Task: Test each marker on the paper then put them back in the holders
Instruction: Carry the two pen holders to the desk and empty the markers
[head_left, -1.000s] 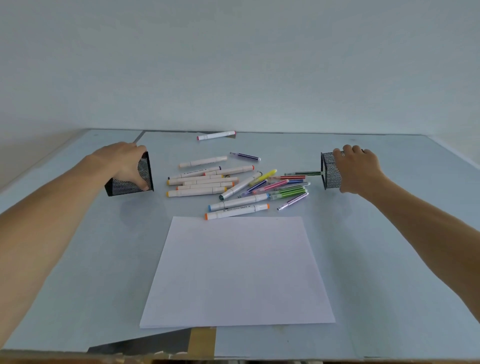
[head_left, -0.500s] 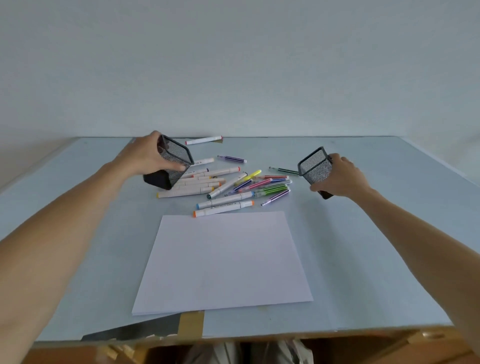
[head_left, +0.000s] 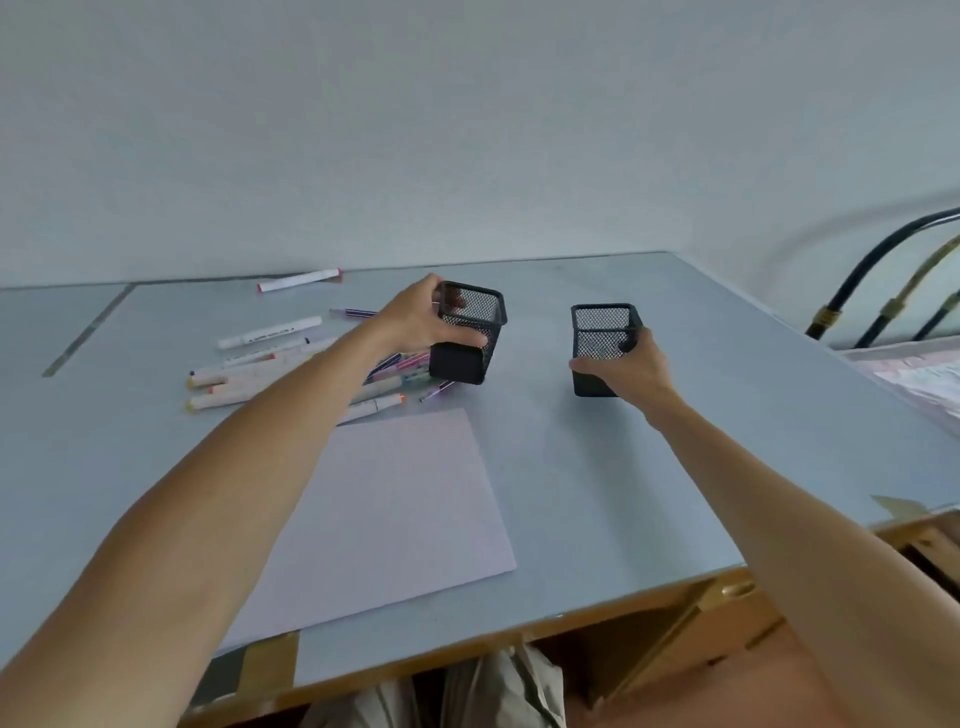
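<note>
the left hand (head_left: 415, 319) holds a black mesh holder (head_left: 470, 332). the fingers (head_left: 457, 339) wrap around its left side, the thumb is up near the rim, and one fingertip shows through the mesh. this holder is tilted a little, with its open top up and its bottom by the right edge of the marker pile. i cannot tell if its bottom touches the table (head_left: 649, 467).

the right hand (head_left: 626, 369) holds a second black mesh holder (head_left: 602, 343). it grips the near side, low down, with one fingertip (head_left: 631, 340) curled on the right wall. this holder is upright on the table, to the right of the first one, with a gap between them. both holders look empty inside.

the markers (head_left: 270, 358) lie in a loose pile on the table, left of the holders and partly hidden behind the left arm. some are fat and white with colored ends, some are thin and colored. one white marker with red ends (head_left: 300, 279) lies alone far back, near the wall. none of the markers touch any fingers.

the sheet of paper (head_left: 395, 499) lies flat in front of the pile, close to the near edge of the table. the left arm crosses over its left corner. the paper looks blank.
</note>
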